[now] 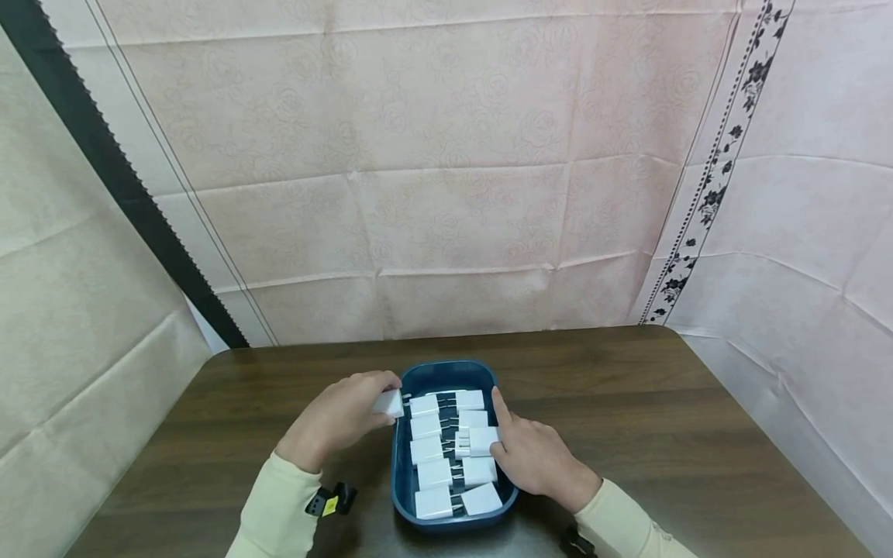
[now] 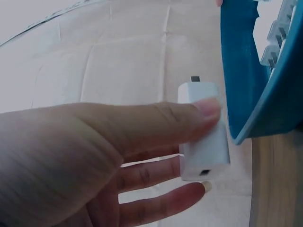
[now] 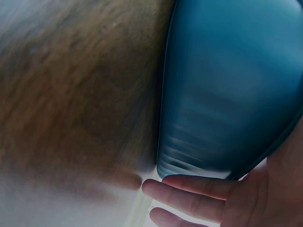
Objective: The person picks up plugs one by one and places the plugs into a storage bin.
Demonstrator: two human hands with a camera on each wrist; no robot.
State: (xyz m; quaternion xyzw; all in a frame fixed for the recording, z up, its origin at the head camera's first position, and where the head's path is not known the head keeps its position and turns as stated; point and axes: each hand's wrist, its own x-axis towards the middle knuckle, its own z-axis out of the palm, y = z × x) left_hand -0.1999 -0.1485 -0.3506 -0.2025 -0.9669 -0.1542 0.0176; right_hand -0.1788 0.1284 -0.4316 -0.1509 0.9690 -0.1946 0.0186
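Observation:
My left hand (image 1: pixel 346 415) pinches a white plug-in charger (image 2: pixel 203 146) between thumb and fingers, at the left rim of a blue plastic tub (image 1: pixel 444 525). In the left wrist view, a metal prong sticks out at its top and a small port shows at its lower end. Several white chargers (image 1: pixel 434 502) lie inside the tub in two columns, prongs facing inward. At the tub's right side is my right hand (image 1: pixel 537 457), index finger extended along the rim, thumb tip beside a charger (image 1: pixel 483 441). Its other fingers (image 3: pixel 189 198) lie loosely along the tub's outer wall.
The tub stands on a dark brown wooden table (image 1: pixel 593 387). Pale patterned cloth (image 1: pixel 446 170) hangs behind the table's far edge and along both sides. Dark devices (image 1: pixel 333 500) are strapped at the wrists.

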